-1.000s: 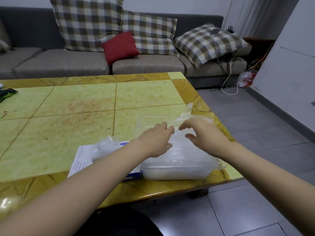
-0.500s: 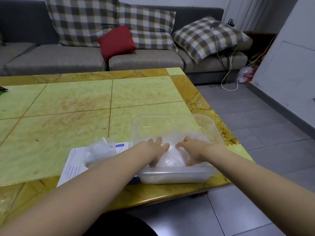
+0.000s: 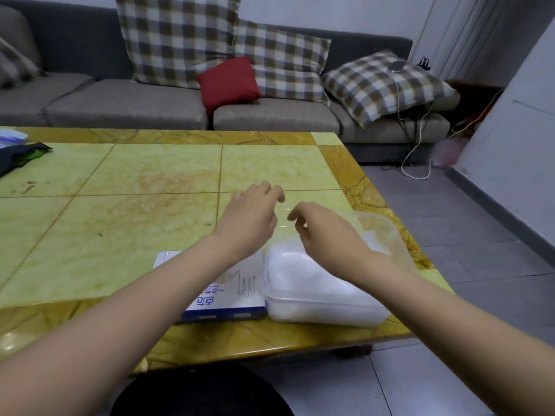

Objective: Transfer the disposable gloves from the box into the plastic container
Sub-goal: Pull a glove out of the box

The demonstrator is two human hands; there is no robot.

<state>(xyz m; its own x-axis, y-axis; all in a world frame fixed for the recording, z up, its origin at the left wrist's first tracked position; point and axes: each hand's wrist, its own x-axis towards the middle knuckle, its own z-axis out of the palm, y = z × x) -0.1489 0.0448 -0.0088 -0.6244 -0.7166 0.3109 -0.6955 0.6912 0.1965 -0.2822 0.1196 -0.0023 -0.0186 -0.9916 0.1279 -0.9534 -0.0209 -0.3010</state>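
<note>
Gloves (image 3: 303, 274) heaped white in plastic container (image 3: 387, 232), near right corner of table (image 3: 135, 235), box (image 3: 222, 304) touching its left side. Left hand (image 3: 252, 214), right hand (image 3: 324, 229) hover above, fingers loosely curled, nothing visibly held. Probably lifted clear so the pile settles.

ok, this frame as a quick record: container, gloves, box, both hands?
plastic container: on table, near right corner
gloves: white pile inside the container
box: lying flat, directly left of the container
left hand: raised near the container's far left corner, fingers loosely curled, nothing visibly held
right hand: raised over the container, same pose
</note>
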